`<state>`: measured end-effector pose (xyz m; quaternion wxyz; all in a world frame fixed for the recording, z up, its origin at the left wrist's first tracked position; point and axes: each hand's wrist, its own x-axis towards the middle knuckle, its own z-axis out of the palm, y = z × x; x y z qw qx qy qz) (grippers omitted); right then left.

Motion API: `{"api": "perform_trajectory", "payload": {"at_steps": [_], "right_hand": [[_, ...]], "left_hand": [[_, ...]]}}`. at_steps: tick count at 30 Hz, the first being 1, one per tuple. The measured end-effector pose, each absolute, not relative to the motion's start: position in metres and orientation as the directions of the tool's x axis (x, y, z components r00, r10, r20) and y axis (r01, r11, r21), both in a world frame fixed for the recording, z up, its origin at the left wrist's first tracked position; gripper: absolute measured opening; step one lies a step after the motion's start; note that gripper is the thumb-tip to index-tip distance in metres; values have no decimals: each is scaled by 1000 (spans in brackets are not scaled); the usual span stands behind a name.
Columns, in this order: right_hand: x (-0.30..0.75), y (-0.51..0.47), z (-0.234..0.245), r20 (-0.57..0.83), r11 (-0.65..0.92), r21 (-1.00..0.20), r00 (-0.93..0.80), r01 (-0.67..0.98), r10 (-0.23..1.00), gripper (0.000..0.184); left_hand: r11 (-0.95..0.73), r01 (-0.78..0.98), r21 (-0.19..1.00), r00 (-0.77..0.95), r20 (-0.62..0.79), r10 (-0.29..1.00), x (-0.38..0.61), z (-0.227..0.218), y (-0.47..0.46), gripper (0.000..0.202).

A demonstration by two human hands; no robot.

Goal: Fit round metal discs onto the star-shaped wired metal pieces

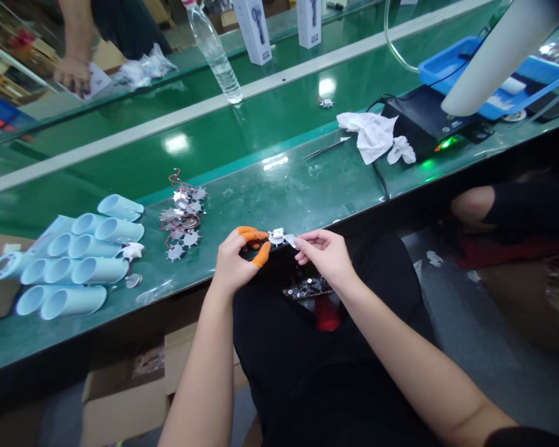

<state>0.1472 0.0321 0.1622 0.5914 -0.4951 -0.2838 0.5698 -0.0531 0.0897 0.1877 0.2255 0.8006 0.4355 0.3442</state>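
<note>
My left hand (236, 257), with orange finger cots on thumb and forefinger, pinches a small white toothed part (276, 236) just in front of the green bench edge. My right hand (323, 253) pinches a thin pale strip (290, 240) at that part's right side. Both hands hover over my lap, where a dark tray of small shiny discs (306, 287) rests. A cluster of metal toothed pieces with red wires (182, 218) lies on the bench to the left.
Several pale blue tubes (72, 257) are stacked at the left. Tweezers (327, 148), a white cloth (371, 133), a black box with a green light (423, 121), a blue tray (494, 74) and a plastic bottle (214, 53) sit farther back. Another person's hand (72, 73) works at top left.
</note>
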Motion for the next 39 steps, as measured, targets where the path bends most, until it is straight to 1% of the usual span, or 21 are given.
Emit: {"api": "perform_trajectory", "payload": {"at_steps": [18, 25, 33, 36, 37, 39], "right_hand": [[147, 33, 159, -242, -159, -912, 185, -378, 952, 37], [147, 33, 158, -238, -158, -911, 173, -380, 956, 34], [142, 31, 162, -252, -174, -915, 179, -364, 951, 41], [156, 36, 168, -238, -169, -941, 220, -292, 946, 40], [165, 41, 170, -210, -149, -960, 255, -236, 944, 39], [190, 56, 174, -95, -82, -995, 353, -52, 931, 35]], "left_hand": [[-517, 556, 651, 385, 350, 854, -53, 188, 90, 15], [-528, 552, 645, 390, 360, 848, -52, 188, 90, 15], [-541, 539, 645, 400, 369, 839, -54, 187, 91, 15], [-556, 521, 647, 420, 373, 827, -57, 187, 93, 15], [-562, 517, 645, 425, 377, 823, -58, 187, 94, 16], [-579, 504, 641, 427, 398, 812, -58, 185, 96, 16]]}}
